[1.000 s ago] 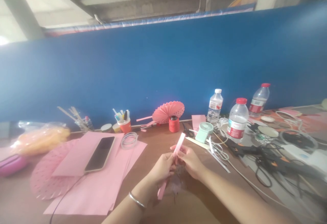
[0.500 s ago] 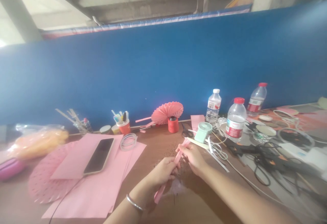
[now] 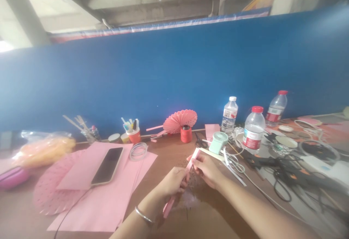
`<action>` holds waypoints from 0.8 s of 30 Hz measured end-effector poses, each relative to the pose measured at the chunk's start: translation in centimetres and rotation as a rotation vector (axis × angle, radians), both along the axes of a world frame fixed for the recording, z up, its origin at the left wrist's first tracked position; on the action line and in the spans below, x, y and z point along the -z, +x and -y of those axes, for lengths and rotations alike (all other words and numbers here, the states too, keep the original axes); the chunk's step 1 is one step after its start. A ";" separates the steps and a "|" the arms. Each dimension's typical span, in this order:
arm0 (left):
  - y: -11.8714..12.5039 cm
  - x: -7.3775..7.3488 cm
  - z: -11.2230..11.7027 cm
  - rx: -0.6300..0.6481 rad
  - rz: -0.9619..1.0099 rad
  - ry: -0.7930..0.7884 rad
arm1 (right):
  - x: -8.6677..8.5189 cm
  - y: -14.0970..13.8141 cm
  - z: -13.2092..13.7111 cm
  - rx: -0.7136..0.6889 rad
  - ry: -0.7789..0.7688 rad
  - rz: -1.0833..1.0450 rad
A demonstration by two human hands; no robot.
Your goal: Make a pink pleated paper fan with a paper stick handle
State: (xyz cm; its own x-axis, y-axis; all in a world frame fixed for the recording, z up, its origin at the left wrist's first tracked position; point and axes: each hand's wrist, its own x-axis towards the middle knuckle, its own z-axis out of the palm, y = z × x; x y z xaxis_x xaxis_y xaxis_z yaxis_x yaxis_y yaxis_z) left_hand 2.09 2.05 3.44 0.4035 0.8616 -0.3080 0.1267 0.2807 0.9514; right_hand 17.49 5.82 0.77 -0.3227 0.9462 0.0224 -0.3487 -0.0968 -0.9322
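Note:
A narrow folded strip of pink paper (image 3: 168,207) runs slantwise between my hands over the brown table. My left hand (image 3: 174,181) grips its middle with curled fingers, and a silver bangle circles that wrist. Higher up the strip, my right hand (image 3: 205,168) pinches the strip near its upper end, where a pale edge shows. Some fingertips of both hands are hidden behind the paper. Beyond them stand a pink pleated paper fan (image 3: 180,120) and a red spool (image 3: 186,134). A mint handheld fan (image 3: 218,142) lies close to my right hand.
On the left, pink sheets (image 3: 109,210) carry a phone (image 3: 107,165) and a coiled cable (image 3: 138,152). A red cup of pens (image 3: 133,136) stands behind. To the right are water bottles (image 3: 254,130), white strips, and tangled cords (image 3: 280,184). A blue partition (image 3: 163,72) closes the back.
My right hand's fingers have shifted slightly on the upper part of the paper strip, whose top end now shows a pale edge. The view has moved a little; both hands still hold the strip.

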 end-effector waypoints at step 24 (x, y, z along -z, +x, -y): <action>0.4 0.9 0.2 -0.052 0.063 0.073 | 0.0 0.6 -0.5 0.169 -0.062 -0.005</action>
